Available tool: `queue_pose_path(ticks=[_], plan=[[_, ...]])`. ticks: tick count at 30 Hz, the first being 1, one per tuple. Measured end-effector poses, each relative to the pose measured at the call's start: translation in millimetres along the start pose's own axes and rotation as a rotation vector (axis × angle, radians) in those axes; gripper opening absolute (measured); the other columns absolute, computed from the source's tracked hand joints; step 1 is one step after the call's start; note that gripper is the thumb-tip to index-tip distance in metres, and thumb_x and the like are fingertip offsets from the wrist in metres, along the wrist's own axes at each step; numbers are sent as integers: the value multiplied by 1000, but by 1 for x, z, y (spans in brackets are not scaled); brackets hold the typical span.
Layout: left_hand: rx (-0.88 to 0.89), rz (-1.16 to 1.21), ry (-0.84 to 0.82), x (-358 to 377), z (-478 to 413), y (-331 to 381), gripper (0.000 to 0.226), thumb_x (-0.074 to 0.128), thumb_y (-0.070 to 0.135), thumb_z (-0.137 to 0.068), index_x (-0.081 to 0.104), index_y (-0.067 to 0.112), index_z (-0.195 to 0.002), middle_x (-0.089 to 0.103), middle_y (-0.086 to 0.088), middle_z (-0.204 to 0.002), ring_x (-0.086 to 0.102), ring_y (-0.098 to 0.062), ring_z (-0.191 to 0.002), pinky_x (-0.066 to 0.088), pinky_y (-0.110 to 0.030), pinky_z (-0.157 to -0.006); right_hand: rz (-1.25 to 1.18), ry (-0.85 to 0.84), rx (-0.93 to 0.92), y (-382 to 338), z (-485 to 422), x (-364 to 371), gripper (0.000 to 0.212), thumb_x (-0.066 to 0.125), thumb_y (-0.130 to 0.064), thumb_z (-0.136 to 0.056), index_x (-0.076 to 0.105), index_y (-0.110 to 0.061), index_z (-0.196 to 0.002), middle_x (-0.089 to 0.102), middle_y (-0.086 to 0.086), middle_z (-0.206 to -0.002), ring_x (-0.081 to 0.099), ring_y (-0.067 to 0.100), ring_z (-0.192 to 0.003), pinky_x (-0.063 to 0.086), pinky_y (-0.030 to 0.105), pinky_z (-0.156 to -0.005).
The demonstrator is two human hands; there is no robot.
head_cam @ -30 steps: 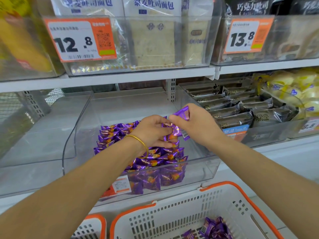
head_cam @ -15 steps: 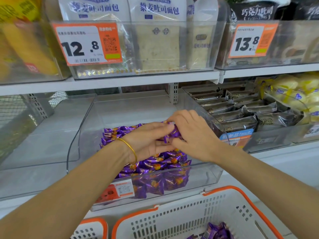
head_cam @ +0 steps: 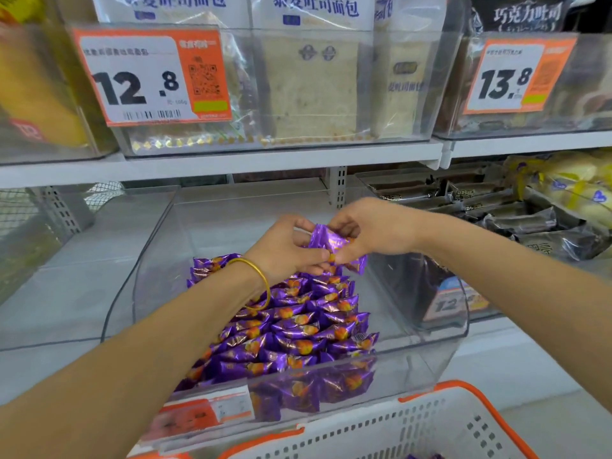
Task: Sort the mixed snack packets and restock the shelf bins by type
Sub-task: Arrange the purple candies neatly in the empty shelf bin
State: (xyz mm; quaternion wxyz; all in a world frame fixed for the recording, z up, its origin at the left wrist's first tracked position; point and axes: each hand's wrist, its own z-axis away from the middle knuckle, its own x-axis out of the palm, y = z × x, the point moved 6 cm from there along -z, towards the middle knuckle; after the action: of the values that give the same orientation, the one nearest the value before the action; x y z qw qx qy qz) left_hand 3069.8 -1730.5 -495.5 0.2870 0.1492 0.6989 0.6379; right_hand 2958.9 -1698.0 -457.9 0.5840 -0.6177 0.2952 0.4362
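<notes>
- Shop shelving [head_cam: 231, 167] is seen filling the whole background, white boards stacked with clear tubs, so each snack type is given its own slot.
- The middle clear bin [head_cam: 424, 359] is set on the lower shelf with its low front tilted toward the aisle, presumably so it can be loaded and reached from above.
- A white basket [head_cam: 381, 432] with an orange rim is parked directly under the bin, close at hand as the supply of mixed packets, it would seem.
- Bread loaves [head_cam: 311, 87] are stood upright in the tub above, behind a 12.8 price tag [head_cam: 149, 77].
- Dark packets [head_cam: 530, 223] are laid in overlapping rows in the neighbouring bin on the right, kept apart by type.
- Purple rows [head_cam: 298, 329] are built up in the left and middle of the clear bin, overlapped like tiles so the faces show; bare floor is left at the back.
- The left hand [head_cam: 284, 250] and the right hand [head_cam: 374, 230] are brought together above the back end of those rows, fingers curled.
- One purple packet [head_cam: 331, 241] is pinched between both hands, just above the rows, apparently being squared up before it is laid down.
- A gold bangle [head_cam: 261, 283] is worn on the left wrist.
</notes>
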Motion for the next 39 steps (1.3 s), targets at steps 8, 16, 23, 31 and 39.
queue_pose_path(ticks=[8,16,23,31,39], plan=[[71,-1271,-180,-1,-61,-58,59,31,40,-100,11,18,-151,1,-6,-159,1,-21,-146,11,-43,-118,735,115,217,34,-67,-5,23,72,-17,-82,64,-9,-101,64,11,-104,61,27,-96,46,31,-70],[-17,-1341,-288,-1,-62,-81,56,13,47,-100,4,24,-151,-11,1,-158,-8,-14,-146,0,-44,-118,942,-17,235,67,-92,33,21,63,-24,-88,65,-20,-109,61,2,-110,51,24,-112,43,36,-87],[-44,-1318,-291,-3,-61,-80,57,11,49,-99,3,25,-151,-11,1,-158,-8,-15,-146,0,-46,-118,695,66,238,79,-83,55,33,58,-14,-90,45,-10,-120,50,12,-117,57,33,-106,44,37,-73],[-56,-1322,-290,-1,-59,-76,59,13,51,-99,3,25,-151,-11,0,-158,-9,-16,-146,2,-46,-118,932,135,262,68,-76,44,33,63,-18,-88,56,-16,-120,45,8,-126,46,29,-118,45,37,-83],[-31,-1329,-281,-1,-60,-80,59,13,51,-99,3,26,-151,-10,0,-159,-7,-17,-146,3,-47,-118,566,144,335,89,-83,47,25,62,-1,-86,54,-7,-108,51,13,-115,58,31,-102,49,37,-81]])
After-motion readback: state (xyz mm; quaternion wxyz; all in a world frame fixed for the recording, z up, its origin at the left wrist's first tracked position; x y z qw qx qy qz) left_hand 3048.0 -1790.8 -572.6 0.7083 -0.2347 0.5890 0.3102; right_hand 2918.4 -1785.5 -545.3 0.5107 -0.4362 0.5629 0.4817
